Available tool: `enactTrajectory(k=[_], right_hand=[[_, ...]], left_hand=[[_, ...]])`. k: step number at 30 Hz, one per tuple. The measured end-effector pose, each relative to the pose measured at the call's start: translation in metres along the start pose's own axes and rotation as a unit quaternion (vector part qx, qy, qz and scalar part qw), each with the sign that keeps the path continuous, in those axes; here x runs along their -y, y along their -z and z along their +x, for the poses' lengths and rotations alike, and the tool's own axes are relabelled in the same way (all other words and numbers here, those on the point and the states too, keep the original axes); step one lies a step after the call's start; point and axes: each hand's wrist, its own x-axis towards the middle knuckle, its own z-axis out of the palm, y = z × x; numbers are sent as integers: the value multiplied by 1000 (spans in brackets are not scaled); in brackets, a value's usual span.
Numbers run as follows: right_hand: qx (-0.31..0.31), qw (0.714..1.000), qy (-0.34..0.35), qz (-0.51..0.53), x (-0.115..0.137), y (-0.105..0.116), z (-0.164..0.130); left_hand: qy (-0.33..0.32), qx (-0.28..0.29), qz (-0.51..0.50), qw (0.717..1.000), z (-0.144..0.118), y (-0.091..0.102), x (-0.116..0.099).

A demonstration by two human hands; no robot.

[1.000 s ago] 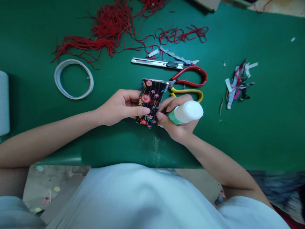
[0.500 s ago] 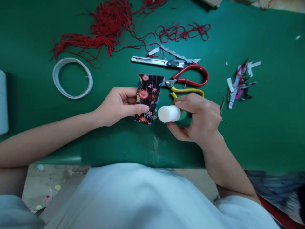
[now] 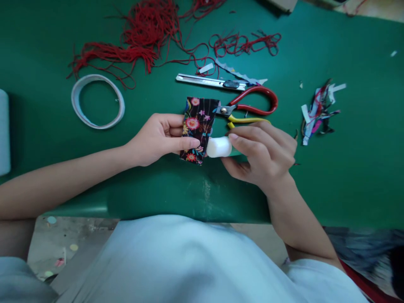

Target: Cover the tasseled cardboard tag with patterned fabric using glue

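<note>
Two hands meet at the near middle of the green tabletop [image 3: 347, 168]. The left hand [image 3: 154, 141] has its fingers closed on a small floral fabric piece [image 3: 197, 129], thumb across its lower face, holding it upright with its long axis running away from the person. The right hand [image 3: 263, 153] grips a white glue stick [image 3: 219, 147], fingers curled round the barrel (most of it is hidden in the palm), so that its white end points left and touches the lower right edge of the fabric. The stick lies crosswise to the fabric's long axis, and the right hand is the nearer one to that edge. Just beyond lie pliers [image 3: 249, 110] with red and yellow handles, then a utility knife [image 3: 210, 82]. A tape ring [image 3: 97, 101] sits farther left, fabric scraps [image 3: 317, 111] to the right, and tangled red cord [image 3: 142, 40] farthest off.
</note>
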Motion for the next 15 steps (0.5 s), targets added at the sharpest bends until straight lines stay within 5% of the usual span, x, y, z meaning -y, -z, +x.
enactTrajectory(k=[6,15], right_hand=[[11,998,-59,-26,3,-2,-2],[-83,996,10,-25,0,1,0]], left_hand=[[-7,5,4,1000,0,1,1],[4,8,-15,1000,-1,-1,-3]])
